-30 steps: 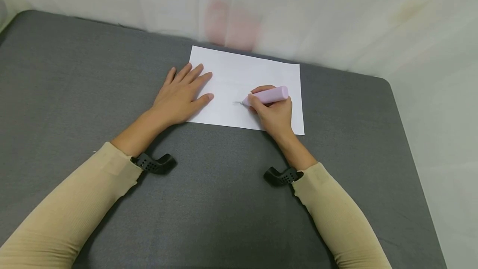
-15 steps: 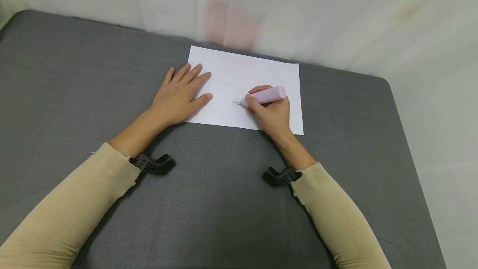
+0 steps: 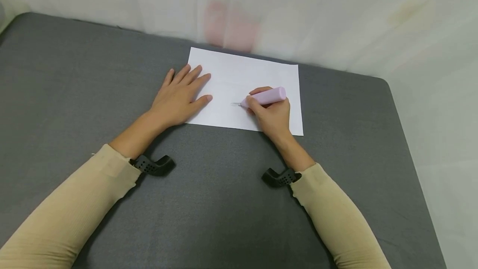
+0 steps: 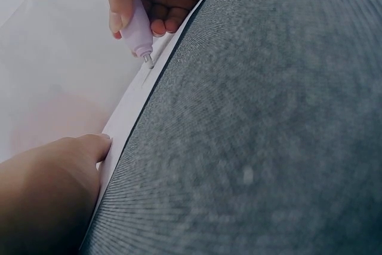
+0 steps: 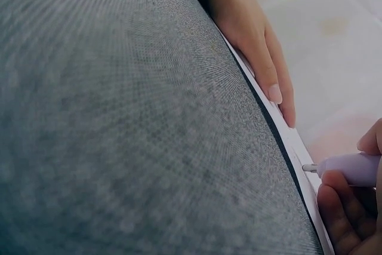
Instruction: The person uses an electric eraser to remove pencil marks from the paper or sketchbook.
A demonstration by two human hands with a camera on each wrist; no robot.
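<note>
Grey table (image 3: 74,74): paper (image 3: 239,74) under both hands.

We see a white sheet of paper (image 3: 239,82) lying flat near the far edge of the grey table (image 3: 74,94), slightly skewed. A pale pink pen (image 3: 263,96) slants low across its right half, metal tip down on the sheet and pointing left, blunt end toward the right.

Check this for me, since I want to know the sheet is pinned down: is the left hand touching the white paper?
Touching. The head view shows the left hand lying flat with its fingers on the left part of the white paper; the right wrist view shows those fingers resting on its edge.
</note>
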